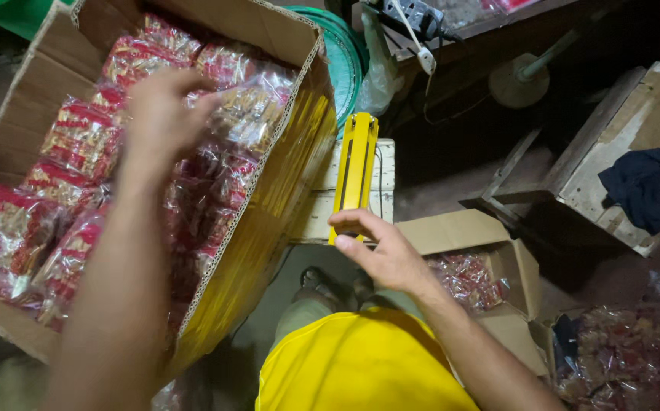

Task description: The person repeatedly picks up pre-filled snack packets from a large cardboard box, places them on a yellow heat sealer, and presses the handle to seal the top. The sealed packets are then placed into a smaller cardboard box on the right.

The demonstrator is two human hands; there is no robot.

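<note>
My left hand reaches into a large cardboard box and rests with spread fingers on the clear and red snack packets packed inside; it grips none of them. My right hand pinches the near end of a long yellow bar-shaped tool that lies on a small white wooden crate.
A smaller open carton with more packets sits at my right. A heap of packets lies at bottom right. A wooden crate with dark cloth, a green basin and a power strip stand farther off.
</note>
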